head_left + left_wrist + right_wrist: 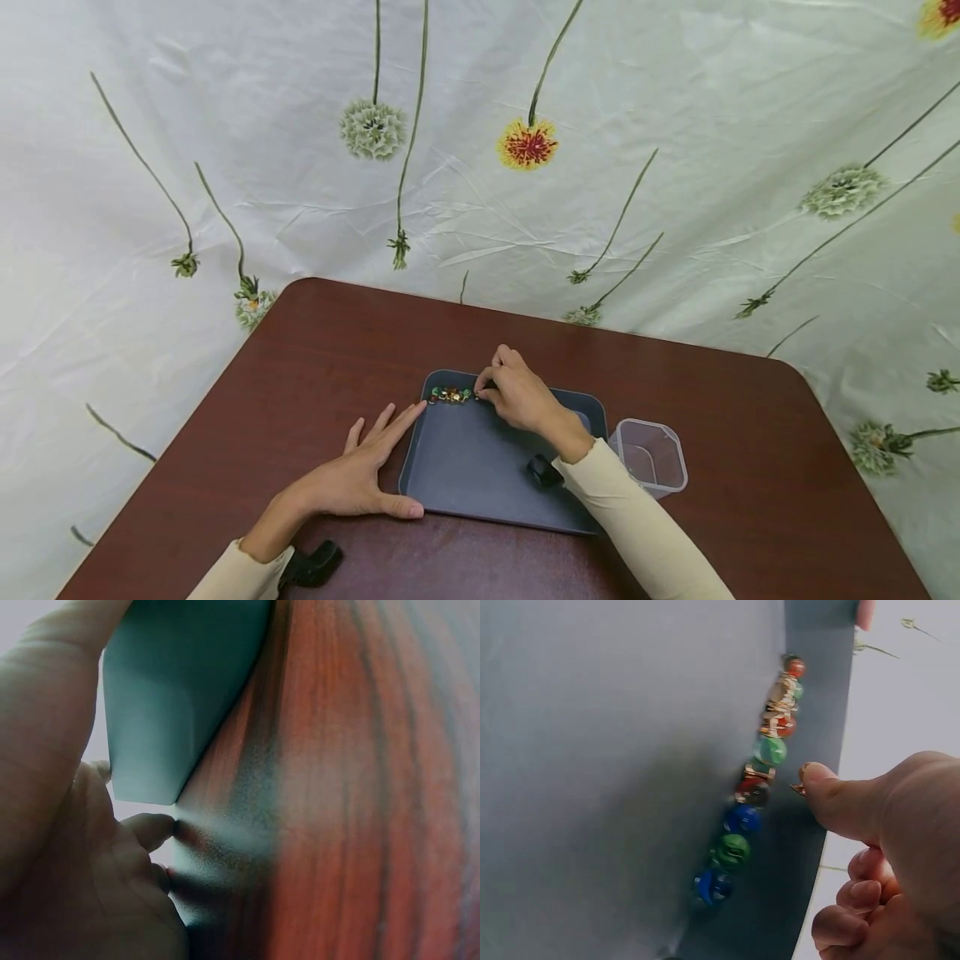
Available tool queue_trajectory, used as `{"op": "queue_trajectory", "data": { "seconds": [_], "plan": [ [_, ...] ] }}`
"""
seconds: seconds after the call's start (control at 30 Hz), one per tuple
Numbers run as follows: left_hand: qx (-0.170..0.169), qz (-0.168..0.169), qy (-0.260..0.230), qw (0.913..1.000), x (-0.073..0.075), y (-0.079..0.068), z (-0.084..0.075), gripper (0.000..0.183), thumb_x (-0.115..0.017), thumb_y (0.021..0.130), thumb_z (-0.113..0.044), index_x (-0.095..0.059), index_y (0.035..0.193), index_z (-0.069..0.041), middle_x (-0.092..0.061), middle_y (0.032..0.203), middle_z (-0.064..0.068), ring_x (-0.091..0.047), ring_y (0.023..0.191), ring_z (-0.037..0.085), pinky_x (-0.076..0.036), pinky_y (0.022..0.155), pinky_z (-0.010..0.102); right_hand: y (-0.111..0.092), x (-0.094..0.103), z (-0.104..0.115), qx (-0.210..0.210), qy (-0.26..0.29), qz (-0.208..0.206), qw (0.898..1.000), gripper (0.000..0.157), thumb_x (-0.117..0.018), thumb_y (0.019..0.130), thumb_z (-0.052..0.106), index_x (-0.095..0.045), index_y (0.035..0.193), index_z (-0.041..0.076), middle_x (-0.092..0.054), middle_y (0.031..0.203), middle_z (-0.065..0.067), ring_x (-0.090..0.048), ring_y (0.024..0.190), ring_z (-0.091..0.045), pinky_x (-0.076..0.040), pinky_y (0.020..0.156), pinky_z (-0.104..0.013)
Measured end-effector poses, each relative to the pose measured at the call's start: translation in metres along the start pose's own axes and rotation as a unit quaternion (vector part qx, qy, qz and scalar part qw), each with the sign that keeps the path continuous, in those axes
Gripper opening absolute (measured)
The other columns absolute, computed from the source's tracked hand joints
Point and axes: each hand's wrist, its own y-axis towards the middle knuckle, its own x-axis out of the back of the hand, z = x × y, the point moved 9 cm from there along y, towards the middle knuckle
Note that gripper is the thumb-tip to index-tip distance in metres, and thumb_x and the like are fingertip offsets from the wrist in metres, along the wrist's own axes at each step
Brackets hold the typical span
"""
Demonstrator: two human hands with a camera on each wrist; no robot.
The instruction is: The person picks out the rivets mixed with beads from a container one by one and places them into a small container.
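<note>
A shallow dark grey tray (472, 467) lies on the table, with a row of glass marbles (733, 850) and small gold-coloured pieces (782, 691) along its far side. Over that row my right hand (525, 398) pinches a tiny gold-coloured piece (799, 789) between thumb and fingertip; its exact kind is mostly hidden. The other right fingers are curled in. My left hand (363, 475) spreads its fingers at the tray's left side, index fingertip by the far left corner and thumb by the near one.
A clear plastic container (647, 423) stands right beside the tray, partly behind my right sleeve (637, 508). The brown wooden table (337, 350) ends at a hanging white cloth (450, 192) printed with flowers.
</note>
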Motion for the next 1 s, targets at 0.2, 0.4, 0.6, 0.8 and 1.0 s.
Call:
{"op": "queue_trajectory", "data": {
  "seconds": [0.2,0.4,0.6,0.8,1.0],
  "plan": [
    [0.005,-0.003,0.003,1.0,0.001,-0.001,0.0,0.12,-0.085,0.078,-0.044,-0.004,0.164,-0.021,-0.008,0.169,0.009,0.01,0.153,0.044,0.014,0.109,0.071,-0.008,0.014,0.001,-0.001,0.023,-0.018,1.0,0.013,-0.066,0.097,0.015,-0.078,0.102,0.012,-0.037,0.09,-0.001,-0.033,0.088,-0.019,-0.031,0.072,-0.031],
    [0.003,-0.002,-0.004,1.0,0.001,-0.001,0.001,0.12,-0.085,0.078,-0.043,-0.003,0.164,-0.022,-0.006,0.169,0.009,0.012,0.153,0.043,0.017,0.109,0.071,-0.018,0.027,-0.001,-0.001,0.025,-0.051,0.998,0.013,-0.065,0.098,0.014,-0.077,0.103,0.01,-0.041,0.091,-0.001,-0.033,0.087,-0.018,-0.033,0.073,-0.031],
    [0.002,-0.002,-0.003,1.0,0.0,-0.001,0.001,0.121,-0.086,0.078,-0.042,-0.002,0.164,-0.023,-0.006,0.17,0.009,0.012,0.153,0.043,0.017,0.108,0.071,-0.028,0.038,-0.006,-0.002,0.037,-0.074,0.997,0.013,-0.065,0.098,0.012,-0.076,0.103,0.006,-0.04,0.086,-0.001,-0.032,0.081,-0.016,-0.033,0.074,-0.031],
    [0.002,-0.003,-0.003,1.0,0.0,-0.001,0.001,0.121,-0.086,0.078,-0.041,-0.002,0.164,-0.023,-0.006,0.169,0.009,0.012,0.153,0.043,0.016,0.108,0.071,-0.039,0.049,-0.01,-0.009,0.04,-0.093,0.995,0.012,-0.065,0.097,0.011,-0.076,0.102,0.007,-0.044,0.083,0.001,-0.033,0.075,-0.013,-0.035,0.071,-0.028],
    [0.002,-0.003,-0.001,1.0,0.001,-0.001,0.001,0.121,-0.085,0.078,-0.044,-0.002,0.164,-0.024,-0.006,0.169,0.008,0.011,0.153,0.043,0.016,0.109,0.071,-0.051,0.057,-0.015,-0.022,0.048,-0.099,0.994,0.012,-0.067,0.097,0.01,-0.076,0.102,0.006,-0.044,0.082,0.001,-0.034,0.073,-0.012,-0.035,0.066,-0.026]
  ]
}}
